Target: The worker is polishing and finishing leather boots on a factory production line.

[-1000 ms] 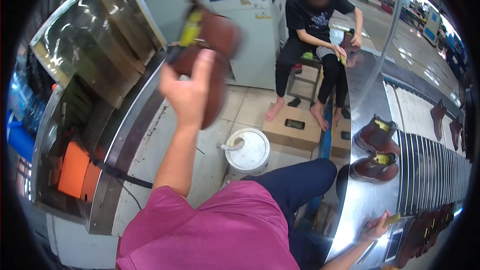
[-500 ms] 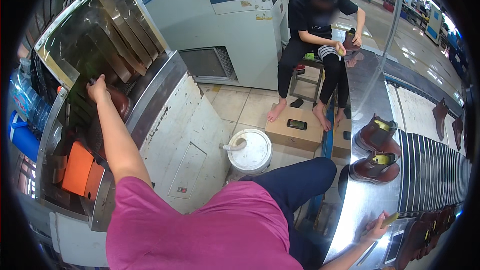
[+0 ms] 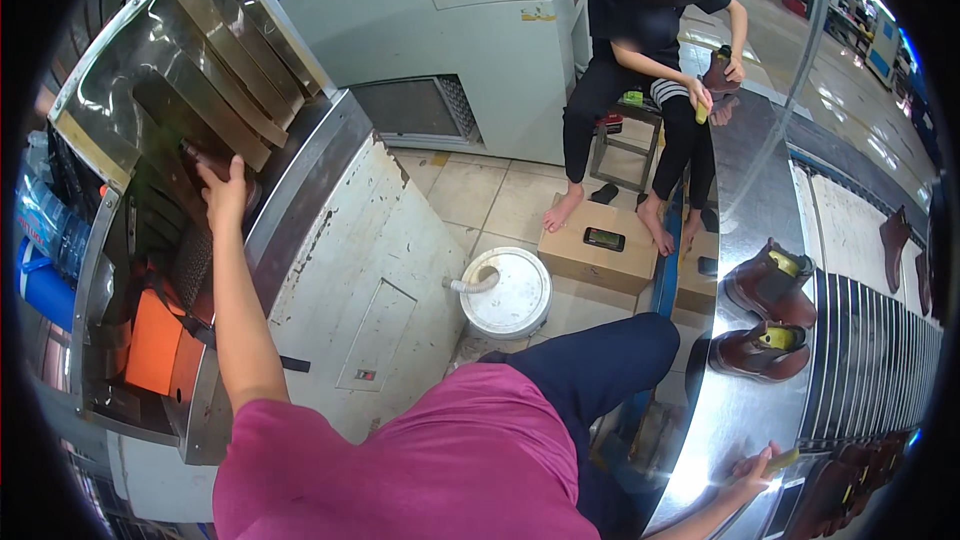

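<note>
My left hand (image 3: 226, 198) reaches into the machine with the hanging brown strips (image 3: 222, 55). Its fingers are spread at the near end of a dark brown boot (image 3: 205, 160), which lies partly hidden under the strips; whether they touch it is unclear. At the lower right, my right hand (image 3: 748, 478) is closed around a yellow-green elongated piece (image 3: 783, 459), whose exact kind I cannot make out. Below that hand runs the steel bench (image 3: 690, 480). Two brown ankle boots with yellow linings, a farther one (image 3: 768, 290) and a nearer one (image 3: 762, 352), stand farther along the bench.
An orange block (image 3: 155, 345) sits at the machine's near end. A white lidded bucket (image 3: 507, 295) with a hose stands on the floor. Ahead, a seated co-worker (image 3: 650, 30) handles a boot, feet on a cardboard box (image 3: 600, 265). A roller conveyor (image 3: 870, 360) runs along the right.
My left hand has come away from its grip on the boot and its fingers have spread. The boot lies deeper beneath the strips. My right hand keeps its hold on the yellow-green piece.
</note>
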`<action>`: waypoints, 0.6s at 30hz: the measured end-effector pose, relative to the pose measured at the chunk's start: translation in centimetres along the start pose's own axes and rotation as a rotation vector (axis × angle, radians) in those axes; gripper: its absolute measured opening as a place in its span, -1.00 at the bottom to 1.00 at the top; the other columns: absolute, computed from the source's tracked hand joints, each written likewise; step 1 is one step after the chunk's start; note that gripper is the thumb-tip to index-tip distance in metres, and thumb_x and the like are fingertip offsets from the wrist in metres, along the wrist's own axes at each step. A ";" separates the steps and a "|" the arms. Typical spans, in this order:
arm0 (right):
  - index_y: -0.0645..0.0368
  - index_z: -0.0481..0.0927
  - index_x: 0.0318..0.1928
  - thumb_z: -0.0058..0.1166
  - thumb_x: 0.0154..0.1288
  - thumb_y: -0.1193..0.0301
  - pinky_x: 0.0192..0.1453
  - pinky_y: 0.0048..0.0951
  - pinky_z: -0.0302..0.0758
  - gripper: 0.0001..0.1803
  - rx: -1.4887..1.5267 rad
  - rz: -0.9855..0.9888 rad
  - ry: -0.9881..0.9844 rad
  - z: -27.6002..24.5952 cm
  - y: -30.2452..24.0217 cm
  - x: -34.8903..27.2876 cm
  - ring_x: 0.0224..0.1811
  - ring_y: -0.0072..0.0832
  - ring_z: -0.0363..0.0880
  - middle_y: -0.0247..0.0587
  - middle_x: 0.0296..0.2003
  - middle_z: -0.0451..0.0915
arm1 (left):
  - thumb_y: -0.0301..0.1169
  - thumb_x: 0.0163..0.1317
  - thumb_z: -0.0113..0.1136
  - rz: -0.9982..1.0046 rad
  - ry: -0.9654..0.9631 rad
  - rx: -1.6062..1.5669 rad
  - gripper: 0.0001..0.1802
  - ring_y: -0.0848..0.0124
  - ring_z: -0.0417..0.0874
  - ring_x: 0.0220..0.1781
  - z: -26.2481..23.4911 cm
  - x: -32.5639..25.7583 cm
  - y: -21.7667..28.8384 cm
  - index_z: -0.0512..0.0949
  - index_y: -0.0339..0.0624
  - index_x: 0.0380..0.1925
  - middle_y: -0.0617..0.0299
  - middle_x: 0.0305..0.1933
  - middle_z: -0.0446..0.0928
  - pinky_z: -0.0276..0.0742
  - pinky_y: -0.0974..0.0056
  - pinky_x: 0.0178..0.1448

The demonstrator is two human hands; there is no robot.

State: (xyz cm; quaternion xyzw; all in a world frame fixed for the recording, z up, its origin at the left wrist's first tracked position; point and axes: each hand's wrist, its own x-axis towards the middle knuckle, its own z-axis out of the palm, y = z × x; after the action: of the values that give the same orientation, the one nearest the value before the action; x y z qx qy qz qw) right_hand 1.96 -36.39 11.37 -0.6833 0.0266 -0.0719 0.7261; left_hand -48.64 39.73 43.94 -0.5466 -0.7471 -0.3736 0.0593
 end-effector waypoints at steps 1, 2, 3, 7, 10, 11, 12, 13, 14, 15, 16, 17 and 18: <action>0.21 0.48 0.18 0.18 0.51 0.25 -0.63 -0.62 0.07 -0.60 0.019 0.005 0.000 -0.1 0.0 0.1 -0.69 -0.78 0.10 -0.55 -0.63 0.21 | 0.41 0.24 0.06 0.063 -0.028 0.190 0.11 -0.33 0.23 0.57 0.1 -1.6 -0.5 -0.07 0.19 0.65 -0.44 0.61 0.01 0.20 -0.14 0.58; 0.20 0.48 0.20 0.20 0.50 0.24 -0.63 -0.60 0.07 -0.58 0.044 -0.006 -0.021 -0.2 0.0 0.2 -0.68 -0.77 0.09 -0.56 -0.62 0.19 | 0.39 0.24 0.08 0.142 -0.026 0.268 0.07 -0.39 0.24 0.54 0.2 -2.6 -1.0 0.01 0.22 0.64 -0.49 0.59 0.01 0.22 -0.14 0.57; 0.20 0.48 0.20 0.17 0.52 0.27 -0.63 -0.59 0.05 -0.60 0.033 0.029 0.009 -0.3 -0.1 0.3 -0.68 -0.75 0.11 -0.55 -0.62 0.18 | 0.39 0.24 0.08 0.151 0.013 0.260 0.06 -0.40 0.24 0.54 0.5 -2.8 -1.4 0.02 0.22 0.63 -0.53 0.57 0.02 0.23 -0.14 0.57; 0.03 0.47 0.23 0.11 0.53 0.32 -0.43 -0.48 0.53 -0.66 0.126 0.234 0.032 -0.1 -0.5 0.7 -0.61 -0.70 0.26 -0.53 -0.52 0.33 | 0.34 0.24 0.13 0.223 0.019 0.233 0.00 -0.32 0.35 0.47 2.6 2.5 -2.7 0.17 0.07 0.56 -0.49 0.48 0.19 0.34 -0.12 0.50; 0.09 0.53 0.23 0.12 0.48 0.33 -0.62 -0.62 0.26 -0.63 -0.141 0.335 0.213 0.9 -0.6 0.4 -0.62 -0.72 0.34 -0.39 -0.46 0.57 | 0.21 0.28 0.24 0.292 -0.318 -0.066 -0.15 0.08 0.61 0.31 5.3 7.8 -2.0 0.47 -0.20 0.37 -0.10 0.35 0.54 0.51 0.04 0.37; 0.15 0.53 0.20 0.12 0.46 0.35 -0.59 -0.59 0.31 -0.64 -0.044 0.218 0.121 0.9 -0.6 -0.3 -0.61 -0.68 0.41 -0.26 -0.35 0.68 | 0.17 0.33 0.22 0.296 -0.674 -0.178 -0.18 0.15 0.59 0.32 5.6 9.0 -0.8 0.47 -0.23 0.37 -0.01 0.34 0.56 0.51 0.09 0.37; 0.20 0.53 0.17 0.16 0.43 0.36 -0.58 -0.56 0.32 -0.63 -0.070 0.161 0.088 0.9 -0.8 -0.7 -0.61 -0.69 0.40 -0.31 -0.42 0.64 | 0.13 0.35 0.20 0.391 -0.419 -0.062 -0.24 0.11 0.62 0.26 6.2 8.7 0.6 0.51 -0.27 0.31 -0.05 0.28 0.59 0.54 0.09 0.32; 0.19 0.56 0.12 0.20 0.40 0.33 -0.57 -0.56 0.32 -0.65 0.034 0.132 0.041 0.8 -1.0 -1.0 -0.62 -0.72 0.36 -0.39 -0.47 0.58 | 0.08 0.37 0.18 0.447 -0.155 -0.014 -0.30 0.07 0.66 0.21 6.9 7.1 2.1 0.55 -0.31 0.25 -0.09 0.21 0.63 0.57 0.08 0.27; 0.16 0.58 0.08 0.23 0.38 0.31 -0.56 -0.58 0.29 -0.66 0.099 0.153 0.014 0.9 -1.1 -0.9 -0.64 -0.73 0.33 -0.45 -0.51 0.53 | 0.04 0.40 0.16 0.494 0.053 -0.153 -0.35 0.03 0.69 0.15 7.3 4.6 3.9 0.60 -0.35 0.19 -0.13 0.15 0.67 0.60 0.07 0.22; 0.15 0.60 0.05 0.24 0.38 0.29 -0.56 -0.59 0.28 -0.68 0.061 0.090 0.002 0.9 -1.3 -1.2 -0.64 -0.74 0.32 -0.45 -0.50 0.53 | -0.01 0.42 0.14 0.505 0.215 -0.256 -0.39 -0.01 0.72 0.10 7.8 1.3 5.8 0.64 -0.39 0.12 -0.16 0.08 0.70 0.63 0.06 0.17; 0.16 0.60 0.05 0.25 0.37 0.29 -0.56 -0.61 0.27 -0.68 0.038 0.057 0.002 0.8 -1.7 -1.0 -0.65 -0.75 0.32 -0.44 -0.48 0.54 | -0.14 0.45 0.15 0.706 0.314 -0.481 -0.51 -0.04 0.73 0.04 9.0 -4.1 7.7 0.64 -0.41 0.05 -0.17 0.02 0.71 0.64 0.05 0.12; 0.15 0.60 0.03 0.25 0.37 0.29 -0.56 -0.62 0.26 -0.69 0.085 0.071 0.005 0.9 -2.1 -1.3 -0.64 -0.75 0.32 -0.45 -0.48 0.52 | -0.28 0.47 0.16 0.915 0.353 -0.668 -0.63 -0.06 0.73 -0.03 10.5 -10.1 9.5 0.64 -0.44 -0.02 -0.17 -0.05 0.72 0.65 0.05 0.08; 0.15 0.60 0.01 0.23 0.38 0.29 -0.56 -0.62 0.26 -0.71 0.079 0.070 0.012 1.0 -2.5 -1.3 -0.64 -0.74 0.33 -0.47 -0.49 0.49 | -0.28 0.48 0.18 1.060 0.296 -0.545 -0.64 0.03 0.70 0.03 12.4 -16.3 12.5 0.64 -0.42 0.01 -0.10 0.03 0.70 0.60 0.08 0.15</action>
State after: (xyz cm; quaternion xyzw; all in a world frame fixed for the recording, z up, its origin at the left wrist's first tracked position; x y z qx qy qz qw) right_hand 0.65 -35.37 13.83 -0.6524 0.0522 -0.0516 0.7543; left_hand -27.44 36.45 33.19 -0.7816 -0.2349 -0.5428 0.1983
